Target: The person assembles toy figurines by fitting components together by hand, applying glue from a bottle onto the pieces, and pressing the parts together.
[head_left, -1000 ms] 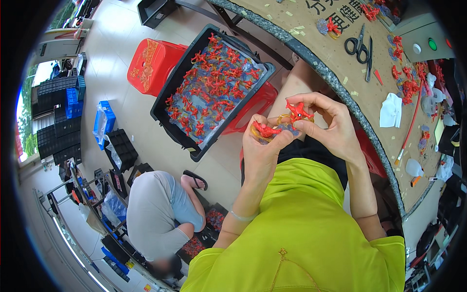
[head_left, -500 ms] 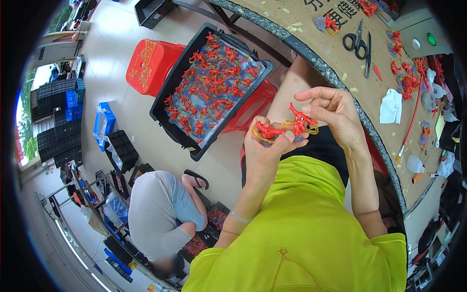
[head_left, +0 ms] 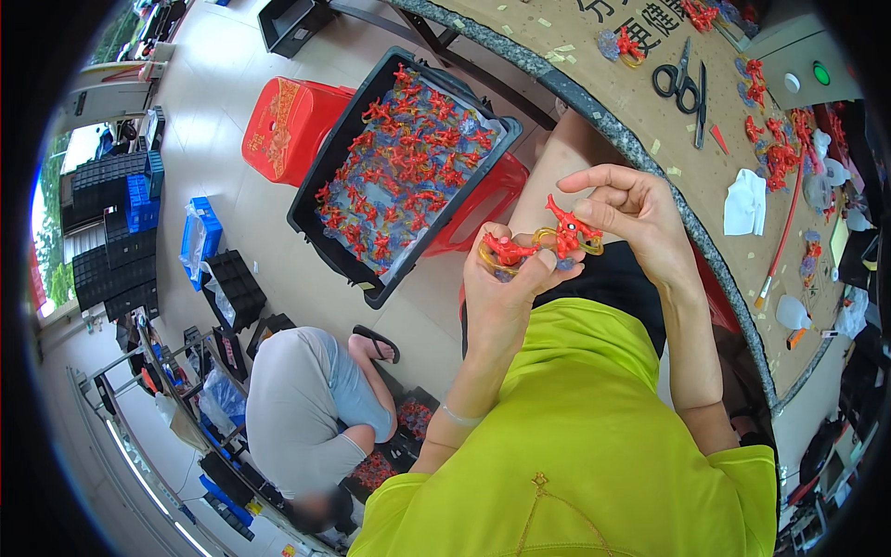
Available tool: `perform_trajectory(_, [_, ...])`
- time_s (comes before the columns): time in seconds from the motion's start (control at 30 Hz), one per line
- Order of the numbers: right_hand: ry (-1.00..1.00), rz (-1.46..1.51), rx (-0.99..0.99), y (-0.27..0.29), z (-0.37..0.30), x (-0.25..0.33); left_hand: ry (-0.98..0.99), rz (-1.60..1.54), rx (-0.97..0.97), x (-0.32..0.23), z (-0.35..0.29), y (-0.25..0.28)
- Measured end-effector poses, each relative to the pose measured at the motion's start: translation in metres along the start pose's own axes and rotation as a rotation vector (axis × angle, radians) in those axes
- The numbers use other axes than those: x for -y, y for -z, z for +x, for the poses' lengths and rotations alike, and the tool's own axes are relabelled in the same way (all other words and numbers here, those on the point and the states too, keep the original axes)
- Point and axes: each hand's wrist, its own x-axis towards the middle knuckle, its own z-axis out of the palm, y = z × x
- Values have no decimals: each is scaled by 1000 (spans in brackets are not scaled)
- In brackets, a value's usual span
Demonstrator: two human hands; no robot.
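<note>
My left hand [head_left: 502,295] is closed around a small red figurine [head_left: 506,249] with yellow curved parts and a translucent bluish base. A second red figurine [head_left: 564,228], also with yellow loops and a bluish base, stands between my hands above my lap. The left thumb presses against its base. My right hand [head_left: 633,215] pinches this second figurine's side between thumb and fingers, with its index finger stretched out above. The exact contact behind the right fingers is hidden.
A black crate [head_left: 302,223] full of similar figurines rests at left on a red stool. The worktable [head_left: 682,153] at right holds scissors [head_left: 685,85], a brush [head_left: 773,269], a white cloth [head_left: 745,202] and more figurines. A crouching person [head_left: 302,408] is at lower left.
The second figurine has tilted and shifted slightly left, its top leaning more to the left. Both hands keep their hold and have barely moved.
</note>
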Motion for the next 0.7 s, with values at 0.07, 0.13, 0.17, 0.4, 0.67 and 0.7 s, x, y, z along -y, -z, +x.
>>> perform_trajectory(0.07, [2,-39,7,-1,-1,-1,10,-28,-2,-1,0,3])
perform_trajectory(0.13, [55,39,-7,0,-2,-3,-3,-68,6,-1,1,4])
perform_trajectory(0.17, [55,39,-6,0,-5,-2,-14,-108,15,-1,1,5])
perform_trajectory(0.4, [208,-176,-63,-9,-16,-1,-31,-107,0,-2,3,10])
perform_trajectory(0.67, [139,-106,-65,-9,-14,1,39,-208,51,-2,1,13])
perform_trajectory(0.7, [123,-123,-49,-9,-14,2,39,-208,51,0,1,17])
